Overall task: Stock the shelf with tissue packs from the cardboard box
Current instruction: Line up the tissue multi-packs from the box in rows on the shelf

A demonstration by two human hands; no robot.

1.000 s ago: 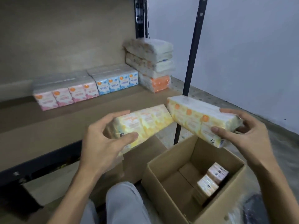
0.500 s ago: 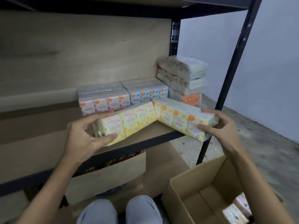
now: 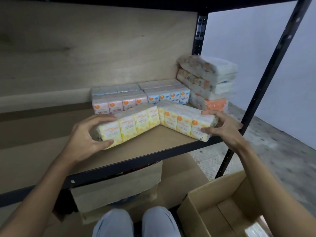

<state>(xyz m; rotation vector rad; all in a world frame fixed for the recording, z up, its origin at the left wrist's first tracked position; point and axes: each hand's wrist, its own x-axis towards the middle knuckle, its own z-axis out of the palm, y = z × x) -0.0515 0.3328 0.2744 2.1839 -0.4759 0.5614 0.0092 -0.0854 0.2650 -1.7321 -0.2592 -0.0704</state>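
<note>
- The left hand (image 3: 85, 134) clamps the outer end of one yellow pack (image 3: 131, 124), thumb below and fingers on top.
- The right hand (image 3: 222, 129) clamps the outer end of a second yellow pack (image 3: 183, 120).
- Both packs sit at the shelf (image 3: 153, 144) front, inner ends meeting in a V.
- Pink packs (image 3: 118, 101) and blue packs (image 3: 167, 94) stand behind them on the shelf.
- The box (image 3: 213, 199) lies below the shelf, at its right end.

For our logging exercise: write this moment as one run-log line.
left hand: holds yellow tissue pack | right hand: holds second yellow pack | both on wooden shelf
</note>
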